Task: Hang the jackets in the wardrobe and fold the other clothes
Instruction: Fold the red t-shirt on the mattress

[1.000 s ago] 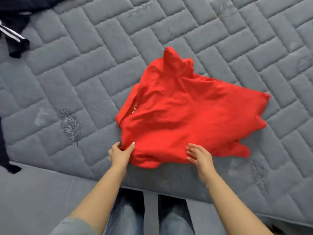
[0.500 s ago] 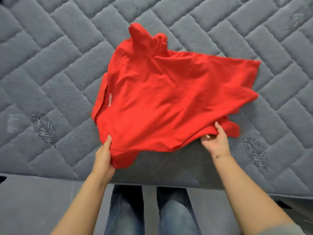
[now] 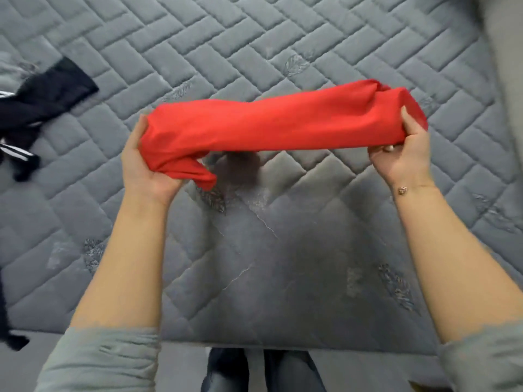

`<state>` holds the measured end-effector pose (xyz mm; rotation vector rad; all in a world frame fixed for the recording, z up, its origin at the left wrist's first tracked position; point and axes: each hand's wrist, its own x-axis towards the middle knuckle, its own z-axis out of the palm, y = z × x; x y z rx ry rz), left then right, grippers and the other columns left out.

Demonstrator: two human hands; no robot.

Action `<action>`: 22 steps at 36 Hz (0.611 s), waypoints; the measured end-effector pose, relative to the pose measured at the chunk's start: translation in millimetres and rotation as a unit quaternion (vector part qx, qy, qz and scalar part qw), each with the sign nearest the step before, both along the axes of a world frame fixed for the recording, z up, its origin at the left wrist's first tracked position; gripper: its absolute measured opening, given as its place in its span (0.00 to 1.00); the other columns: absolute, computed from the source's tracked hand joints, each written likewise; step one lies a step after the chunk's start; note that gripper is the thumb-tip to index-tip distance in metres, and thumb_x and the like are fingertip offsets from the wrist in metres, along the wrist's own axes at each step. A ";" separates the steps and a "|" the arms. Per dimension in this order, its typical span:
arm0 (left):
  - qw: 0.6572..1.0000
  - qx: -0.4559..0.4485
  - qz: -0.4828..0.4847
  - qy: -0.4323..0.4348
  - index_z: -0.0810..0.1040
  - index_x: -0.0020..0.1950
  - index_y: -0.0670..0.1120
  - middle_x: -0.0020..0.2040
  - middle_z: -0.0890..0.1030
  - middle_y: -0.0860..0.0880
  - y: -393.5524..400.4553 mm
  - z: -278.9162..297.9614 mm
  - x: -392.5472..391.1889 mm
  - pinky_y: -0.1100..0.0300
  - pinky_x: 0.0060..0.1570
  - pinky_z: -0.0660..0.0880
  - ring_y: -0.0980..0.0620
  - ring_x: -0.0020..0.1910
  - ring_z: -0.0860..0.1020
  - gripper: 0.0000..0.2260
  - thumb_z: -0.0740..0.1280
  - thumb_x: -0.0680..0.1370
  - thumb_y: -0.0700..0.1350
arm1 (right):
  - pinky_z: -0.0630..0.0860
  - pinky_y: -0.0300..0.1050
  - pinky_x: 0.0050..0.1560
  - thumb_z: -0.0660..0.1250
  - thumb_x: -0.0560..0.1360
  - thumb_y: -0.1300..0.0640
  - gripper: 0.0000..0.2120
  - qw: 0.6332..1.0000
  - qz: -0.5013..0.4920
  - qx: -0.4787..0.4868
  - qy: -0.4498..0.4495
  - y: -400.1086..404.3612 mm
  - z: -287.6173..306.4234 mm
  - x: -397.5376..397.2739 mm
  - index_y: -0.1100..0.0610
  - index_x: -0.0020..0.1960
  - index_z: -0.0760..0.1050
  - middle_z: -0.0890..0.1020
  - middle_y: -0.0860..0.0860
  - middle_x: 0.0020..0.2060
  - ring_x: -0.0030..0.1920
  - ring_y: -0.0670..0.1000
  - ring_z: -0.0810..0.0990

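A red shirt [image 3: 271, 123] is stretched between both hands as a long bundled strip, lifted above the grey quilted mattress [image 3: 254, 38]. My left hand [image 3: 144, 165] grips its left end, with a loose flap of red cloth hanging below the palm. My right hand [image 3: 402, 154] grips the right end, thumb on top of the fabric. The shirt casts a shadow on the mattress beneath it.
A dark garment with white stripes [image 3: 36, 108] lies on the mattress at the left edge. More dark cloth [image 3: 5, 321] hangs at the lower left. The mattress's front edge runs near my legs [image 3: 263, 372]. A pale surface [image 3: 506, 52] rises at the right.
The red shirt lay spread on the mattress with my hands at its near edge. Now both hands have gathered it and lifted it off the mattress as a long strip.
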<state>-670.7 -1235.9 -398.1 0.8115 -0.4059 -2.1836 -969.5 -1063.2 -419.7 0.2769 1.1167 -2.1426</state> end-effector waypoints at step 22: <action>0.862 0.162 -0.156 -0.453 0.77 0.60 0.42 0.50 0.82 0.50 226.4 -213.5 227.6 0.65 0.35 0.80 0.57 0.44 0.79 0.12 0.67 0.79 0.46 | 0.64 0.32 0.22 0.63 0.81 0.55 0.13 0.904 -0.073 0.397 -0.142 302.7 -201.4 205.5 0.51 0.38 0.66 0.72 0.41 0.17 0.19 0.41 0.65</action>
